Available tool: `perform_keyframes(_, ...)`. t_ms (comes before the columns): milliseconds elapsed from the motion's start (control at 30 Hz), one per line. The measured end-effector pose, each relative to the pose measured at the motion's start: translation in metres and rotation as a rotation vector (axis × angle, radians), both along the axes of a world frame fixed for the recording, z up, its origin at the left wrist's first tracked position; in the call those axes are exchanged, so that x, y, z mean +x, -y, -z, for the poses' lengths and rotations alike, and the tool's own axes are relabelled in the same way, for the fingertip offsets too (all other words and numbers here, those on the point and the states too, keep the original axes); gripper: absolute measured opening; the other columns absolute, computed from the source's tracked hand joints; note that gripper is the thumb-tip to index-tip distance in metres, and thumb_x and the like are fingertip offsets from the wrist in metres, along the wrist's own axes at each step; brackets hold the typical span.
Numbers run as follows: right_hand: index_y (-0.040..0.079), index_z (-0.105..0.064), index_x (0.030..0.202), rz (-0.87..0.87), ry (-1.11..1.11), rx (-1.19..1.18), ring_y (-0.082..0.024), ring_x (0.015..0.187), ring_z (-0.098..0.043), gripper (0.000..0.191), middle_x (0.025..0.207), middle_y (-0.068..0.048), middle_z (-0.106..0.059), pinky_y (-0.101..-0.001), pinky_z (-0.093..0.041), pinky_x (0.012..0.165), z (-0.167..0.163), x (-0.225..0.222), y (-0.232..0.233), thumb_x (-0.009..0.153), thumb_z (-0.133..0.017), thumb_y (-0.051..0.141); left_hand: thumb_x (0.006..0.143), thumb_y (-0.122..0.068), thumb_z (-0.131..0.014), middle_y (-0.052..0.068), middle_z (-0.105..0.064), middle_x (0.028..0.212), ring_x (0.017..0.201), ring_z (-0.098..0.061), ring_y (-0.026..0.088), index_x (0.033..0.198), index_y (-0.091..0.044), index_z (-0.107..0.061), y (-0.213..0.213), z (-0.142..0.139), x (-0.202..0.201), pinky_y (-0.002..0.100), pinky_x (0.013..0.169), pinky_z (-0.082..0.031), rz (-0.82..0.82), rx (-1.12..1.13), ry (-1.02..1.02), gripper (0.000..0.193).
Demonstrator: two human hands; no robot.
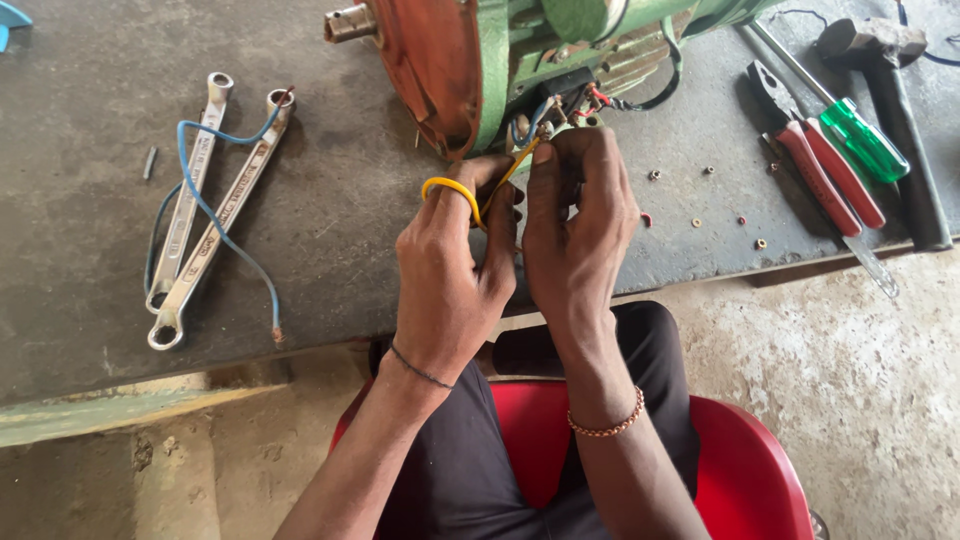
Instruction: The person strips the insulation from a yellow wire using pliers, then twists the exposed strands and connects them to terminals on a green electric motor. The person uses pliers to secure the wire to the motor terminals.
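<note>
My left hand (450, 262) and my right hand (578, 225) are held together at the front edge of the dark workbench (330, 220). Both pinch a yellow wire (447, 186) that loops over my left fingers and runs up toward the terminal box of a green and orange electric motor (480, 55). Red, blue and black wire ends (585, 100) stick out of the motor just above my fingers. The wire's tip is hidden between my fingertips.
Two ring spanners (205, 200) lie at the left with a loose blue wire (215, 215) draped over them. At the right lie red-handled pliers (820, 170), a green-handled screwdriver (860, 135) and a hammer (890, 70). Small nuts (700, 222) are scattered nearby. I sit on a red chair (740, 470).
</note>
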State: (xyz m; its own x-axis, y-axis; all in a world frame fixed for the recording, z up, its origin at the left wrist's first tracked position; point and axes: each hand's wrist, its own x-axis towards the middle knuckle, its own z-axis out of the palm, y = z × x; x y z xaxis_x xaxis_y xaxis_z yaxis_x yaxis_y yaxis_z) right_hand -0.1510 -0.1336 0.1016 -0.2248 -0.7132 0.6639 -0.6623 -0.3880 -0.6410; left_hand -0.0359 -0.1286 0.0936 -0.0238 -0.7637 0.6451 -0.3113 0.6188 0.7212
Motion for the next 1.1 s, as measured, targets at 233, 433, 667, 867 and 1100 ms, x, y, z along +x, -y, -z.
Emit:
perform_keyframes(233, -0.001, -0.059, 0.111, -0.056, 0.109, 0.085, -0.014, 0.074, -0.056, 0.027, 0.084, -0.007, -0.060, -0.0316, -0.047, 0.068, 0.007, -0.006, 0.007, 0.115, -0.052, 0.024, 0.104, 0.001, -0.063, 0.016, -0.070, 0.115, 0.106, -0.072, 0.034, 0.125, -0.002, -0.060, 0.000, 0.000, -0.003, 0.041, 0.089, -0.056, -0.034, -0.015, 0.011, 0.022)
perform_keyframes(433, 0.000, -0.061, 0.108, -0.125, 0.302, 0.126, -0.010, 0.076, -0.057, 0.024, 0.084, -0.006, -0.063, -0.0284, -0.048, 0.065, 0.004, -0.006, 0.002, 0.110, -0.054, 0.023, 0.103, 0.001, -0.064, 0.016, -0.071, 0.113, 0.103, -0.072, 0.034, 0.124, -0.002, -0.061, 0.000, -0.003, -0.003, 0.041, 0.087, -0.056, -0.039, -0.001, 0.055, 0.021)
perform_keyframes(667, 0.001, -0.060, 0.106, 0.046, 0.044, 0.001, -0.014, 0.071, -0.059, 0.010, 0.089, -0.008, -0.066, -0.0301, -0.050, 0.065, -0.006, 0.002, -0.004, 0.105, -0.068, 0.007, 0.104, 0.000, -0.063, 0.017, -0.070, 0.114, 0.104, -0.072, 0.035, 0.126, -0.001, -0.060, -0.001, -0.002, -0.004, 0.043, 0.086, -0.056, -0.077, 0.005, 0.085, 0.022)
perform_keyframes(867, 0.000, -0.059, 0.109, 0.097, -0.024, -0.076, -0.021, 0.074, -0.061, 0.010, 0.090, -0.013, -0.063, -0.0329, -0.050, 0.069, 0.000, 0.009, -0.004, 0.112, -0.062, 0.009, 0.105, 0.001, -0.063, 0.017, -0.071, 0.116, 0.107, -0.071, 0.036, 0.127, -0.002, -0.060, -0.001, -0.004, -0.004, 0.043, 0.089, -0.055, -0.078, -0.016, 0.107, 0.022)
perform_keyframes(1100, 0.000, -0.061, 0.105, -0.056, 0.474, 0.121, -0.013, 0.068, -0.054, 0.027, 0.081, -0.004, -0.059, -0.0319, -0.046, 0.063, 0.001, 0.010, 0.002, 0.116, -0.053, 0.024, 0.108, 0.000, -0.064, 0.017, -0.071, 0.115, 0.105, -0.072, 0.036, 0.125, -0.003, -0.063, 0.001, -0.006, -0.002, 0.042, 0.088, -0.055, -0.076, -0.035, 0.136, 0.018)
